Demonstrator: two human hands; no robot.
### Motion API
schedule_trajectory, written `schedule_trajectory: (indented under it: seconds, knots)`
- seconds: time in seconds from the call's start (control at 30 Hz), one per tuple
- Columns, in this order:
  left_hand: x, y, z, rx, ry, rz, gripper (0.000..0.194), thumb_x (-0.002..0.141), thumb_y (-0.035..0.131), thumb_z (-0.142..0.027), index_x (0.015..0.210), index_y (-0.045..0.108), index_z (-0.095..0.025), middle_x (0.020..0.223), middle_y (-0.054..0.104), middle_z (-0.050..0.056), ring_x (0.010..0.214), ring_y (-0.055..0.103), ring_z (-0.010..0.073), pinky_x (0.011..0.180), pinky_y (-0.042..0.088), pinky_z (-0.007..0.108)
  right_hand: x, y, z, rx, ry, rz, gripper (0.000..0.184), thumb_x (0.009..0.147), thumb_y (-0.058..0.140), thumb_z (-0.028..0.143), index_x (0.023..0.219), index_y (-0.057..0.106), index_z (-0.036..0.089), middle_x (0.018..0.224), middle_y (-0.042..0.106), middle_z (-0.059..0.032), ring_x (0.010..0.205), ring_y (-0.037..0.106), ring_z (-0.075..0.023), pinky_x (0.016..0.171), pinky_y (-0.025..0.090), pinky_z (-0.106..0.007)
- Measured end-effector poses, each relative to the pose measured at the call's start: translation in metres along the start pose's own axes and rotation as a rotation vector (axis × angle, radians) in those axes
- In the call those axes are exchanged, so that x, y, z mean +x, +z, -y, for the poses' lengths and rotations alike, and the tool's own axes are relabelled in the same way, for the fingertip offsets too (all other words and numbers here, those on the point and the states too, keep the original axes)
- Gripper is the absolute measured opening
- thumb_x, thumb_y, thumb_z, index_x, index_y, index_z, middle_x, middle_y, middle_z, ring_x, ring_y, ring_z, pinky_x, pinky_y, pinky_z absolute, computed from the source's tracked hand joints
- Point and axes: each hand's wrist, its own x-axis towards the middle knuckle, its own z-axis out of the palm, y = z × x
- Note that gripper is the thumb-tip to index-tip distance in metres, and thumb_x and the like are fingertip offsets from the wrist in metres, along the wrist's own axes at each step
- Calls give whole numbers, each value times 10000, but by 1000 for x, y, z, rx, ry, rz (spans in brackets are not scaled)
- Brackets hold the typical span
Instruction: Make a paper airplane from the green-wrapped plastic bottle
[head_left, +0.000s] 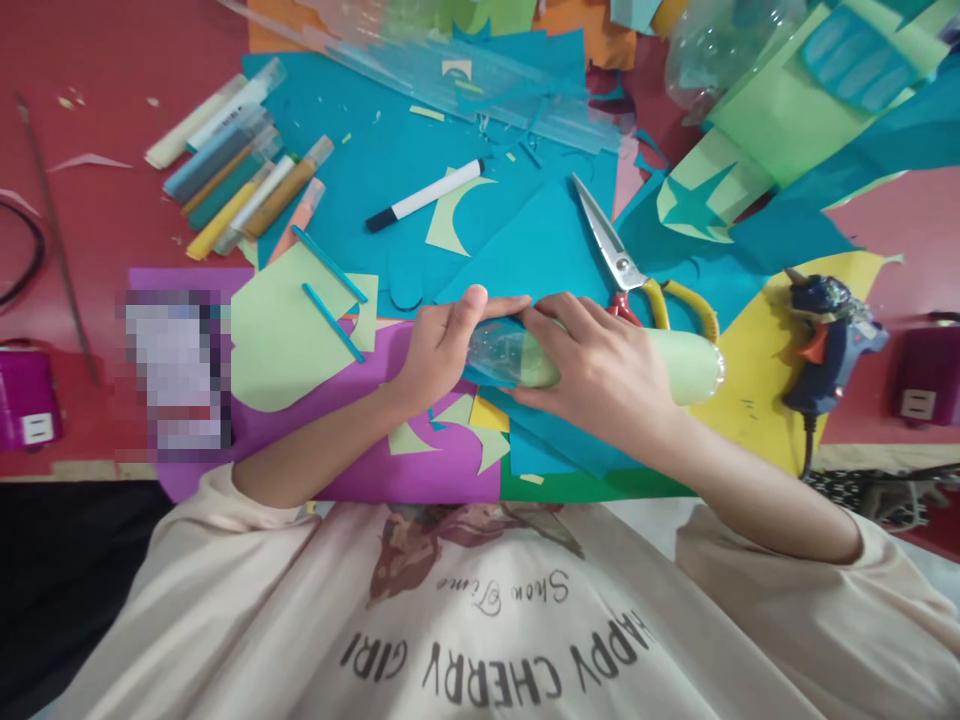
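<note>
My right hand (600, 360) is clamped around the middle of a plastic bottle (686, 367), its fingers over the far side and its thumb on the near side. Pale green paper wraps most of the bottle, and its narrowing clear end points toward my left hand (446, 345). That hand is against this end, its thumb raised and 1 finger reaching along the far side toward my right hand; I cannot tell whether the rest of it closes on the plastic. The bottle lies sideways in front of me, above the near part of the bench (112, 220). Just beyond my right hand are scissors (626, 265) with red and yellow handles, blades pointing away from me. A glue gun (832, 340) lies to the right on yellow paper (757, 410). To my left, 2 blue strips (334, 325) lie on a pale green cutout (277, 350). Farther off, 1 white marker (431, 192) lies on blue paper (352, 220), near a row of coloured pens (240, 170).
</note>
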Motion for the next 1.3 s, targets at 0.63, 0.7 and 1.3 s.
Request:
schedule_trajectory:
  seconds: [0.63,0.7,1.3]
  knots:
    - [10,-58,13,266,-4,-90,240,885,578,-303,1085,688,-227,845,717,5,650,627,118,562,508,225,35,-23,-25,-168,-24,130,767,762,746,481,1331,532,14,1110,671,-225,925,677,-326,754,537,-402]
    - [10,-61,22,244,19,-155,273,871,616,-320,1134,615,-246,768,672,-24,569,574,90,519,483,206,47,-27,-33,-158,57,148,831,738,774,480,1385,493,42,1151,662,-238,1000,667,-362,797,536,-427]
    - [-8,-32,26,455,127,-82,352,926,487,-265,1236,654,-268,1330,623,96,431,373,19,477,464,219,184,-3,-62,-104,382,113,591,981,409,156,1532,196,179,1641,180,-19,1481,198,-252,1228,4,-574]
